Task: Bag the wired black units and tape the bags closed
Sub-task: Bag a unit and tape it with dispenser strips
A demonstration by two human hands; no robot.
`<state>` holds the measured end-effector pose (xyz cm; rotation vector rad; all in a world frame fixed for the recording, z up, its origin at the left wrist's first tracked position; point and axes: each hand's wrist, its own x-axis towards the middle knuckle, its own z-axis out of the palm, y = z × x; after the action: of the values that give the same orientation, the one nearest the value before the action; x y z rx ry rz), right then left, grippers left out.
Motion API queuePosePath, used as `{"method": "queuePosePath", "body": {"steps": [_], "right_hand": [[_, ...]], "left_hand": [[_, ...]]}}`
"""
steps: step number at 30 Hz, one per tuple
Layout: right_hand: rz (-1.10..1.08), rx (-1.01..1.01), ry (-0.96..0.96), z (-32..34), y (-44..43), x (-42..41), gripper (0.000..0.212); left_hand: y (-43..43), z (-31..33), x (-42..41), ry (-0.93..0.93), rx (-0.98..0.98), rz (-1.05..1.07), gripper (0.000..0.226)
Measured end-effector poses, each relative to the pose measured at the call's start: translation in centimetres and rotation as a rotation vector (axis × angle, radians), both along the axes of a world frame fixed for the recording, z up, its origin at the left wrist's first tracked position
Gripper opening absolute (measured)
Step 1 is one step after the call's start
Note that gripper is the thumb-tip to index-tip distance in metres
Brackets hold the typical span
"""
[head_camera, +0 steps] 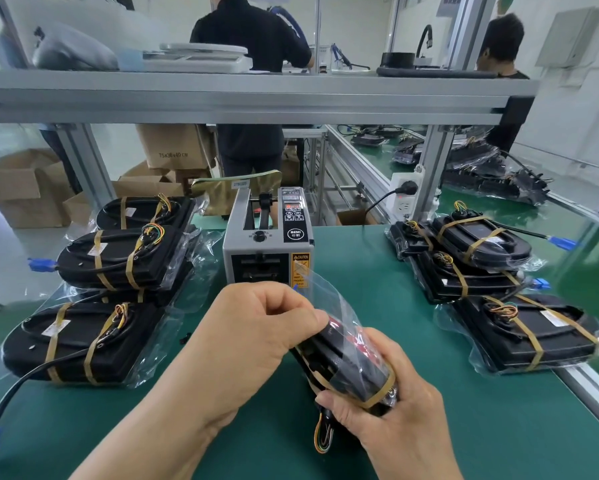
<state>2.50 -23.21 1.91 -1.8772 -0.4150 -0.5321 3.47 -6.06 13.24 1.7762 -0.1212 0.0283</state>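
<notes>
Lower centre, black unit point(346, 362), long axis slanting up-left, your left hand point(256, 323) pinching its bag point(325, 292), right hand point(388, 410) gripping its base.

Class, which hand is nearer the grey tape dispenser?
Left. The left hand lies just in front of the tape dispenser; the right hand is further back toward the person, gripping the bagged unit.

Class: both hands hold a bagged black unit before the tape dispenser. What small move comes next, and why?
Probably fold the bag flap down against the unit: the left hand pinches the flap, which stands open, while the right hand grips the unit.
</notes>
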Motion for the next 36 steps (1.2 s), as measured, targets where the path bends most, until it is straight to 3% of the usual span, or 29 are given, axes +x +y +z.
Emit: {"method": "queuePosePath", "body": {"steps": [23, 27, 31, 36], "right_hand": [[0.007, 0.025, 0.019, 0.2, 0.1, -0.2, 0.085], [0.015, 0.033, 0.033, 0.3, 0.1, -0.1, 0.083], [0.008, 0.029, 0.026, 0.7, 0.3, -0.3, 0.081], [0.020, 0.020, 0.023, 0.7, 0.3, -0.4, 0.083]], "left_hand": [[-0.1, -1.0, -0.1, -0.057, 0.204, 0.048, 0.015], [-0.1, -1.5, -0.1, -0.055, 0.276, 0.088, 0.023], [-0.1, -2.2, -0.2, -0.024, 0.235, 0.144, 0.029], [-1.2, -3.3, 0.1, -0.059, 0.162, 0.244, 0.014]]}}
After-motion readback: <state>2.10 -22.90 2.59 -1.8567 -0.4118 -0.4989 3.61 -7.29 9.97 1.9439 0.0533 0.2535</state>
